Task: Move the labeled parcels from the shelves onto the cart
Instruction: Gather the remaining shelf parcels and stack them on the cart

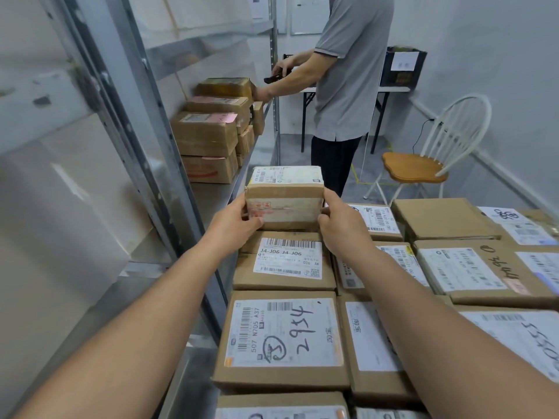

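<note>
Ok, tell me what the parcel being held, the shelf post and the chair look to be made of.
Parcel: brown cardboard, matte, with shiny tape and a white paper label.
Shelf post: bare metal, probably steel, by its dull grey sheen.
Chair: seat looks like varnished wood, warm brown and glossy; the white spindle back could be painted wood or metal.

A pale wall (499,71) ran along at three o'clock, its skirting slanting down toward the grey floor (360,173). At two o'clock stood a white spindle-back chair (414,166) with a wooden seat (a black cable (419,134) hung behind it). At one o'clock, a black-legged folding table (393,89) carried a dark crate (402,68).
</note>
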The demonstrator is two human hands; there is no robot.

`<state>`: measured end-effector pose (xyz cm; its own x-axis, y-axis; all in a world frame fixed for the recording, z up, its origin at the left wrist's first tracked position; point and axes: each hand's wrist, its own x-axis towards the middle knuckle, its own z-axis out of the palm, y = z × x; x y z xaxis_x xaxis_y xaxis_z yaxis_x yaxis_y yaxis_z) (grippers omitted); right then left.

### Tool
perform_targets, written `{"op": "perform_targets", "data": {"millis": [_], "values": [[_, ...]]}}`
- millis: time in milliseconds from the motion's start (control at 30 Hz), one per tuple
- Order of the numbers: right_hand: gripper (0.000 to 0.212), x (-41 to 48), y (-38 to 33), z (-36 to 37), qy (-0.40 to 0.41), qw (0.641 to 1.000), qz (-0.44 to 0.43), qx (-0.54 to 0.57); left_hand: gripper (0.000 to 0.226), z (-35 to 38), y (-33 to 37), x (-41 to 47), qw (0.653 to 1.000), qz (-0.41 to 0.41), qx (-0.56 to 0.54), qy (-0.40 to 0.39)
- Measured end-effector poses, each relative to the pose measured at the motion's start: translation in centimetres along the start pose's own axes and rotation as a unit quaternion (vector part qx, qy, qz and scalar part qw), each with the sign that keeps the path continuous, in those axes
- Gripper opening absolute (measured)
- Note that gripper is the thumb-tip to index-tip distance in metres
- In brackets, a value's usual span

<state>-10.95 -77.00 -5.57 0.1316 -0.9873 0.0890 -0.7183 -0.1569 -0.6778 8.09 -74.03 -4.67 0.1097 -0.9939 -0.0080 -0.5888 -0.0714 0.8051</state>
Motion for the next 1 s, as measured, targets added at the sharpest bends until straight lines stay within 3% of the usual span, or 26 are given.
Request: {"op": "perform_targets", "data": {"millis": [500,767,1000], "values": [[0.028,-1.2,-0.1,0.3,0.006,0.999,-0.016,-0.047,0.043,0.1,-0.6,-0.5,1.000,-0.006,0.002,0.009],[0.034,-1.6,-0.5,-0.3,-0.006,0.999,-0.013,-0.047,0.051,0.5,-0.4,-0.9,1.000,-0.006,-0.001,0.008],[0.036,-3.5,-0.7,-1.2,0.042,0.994,-0.026,-0.094,0.057,0.4,0.8,-4.3,1.000,-0.001,-0.001,0.029]]}}
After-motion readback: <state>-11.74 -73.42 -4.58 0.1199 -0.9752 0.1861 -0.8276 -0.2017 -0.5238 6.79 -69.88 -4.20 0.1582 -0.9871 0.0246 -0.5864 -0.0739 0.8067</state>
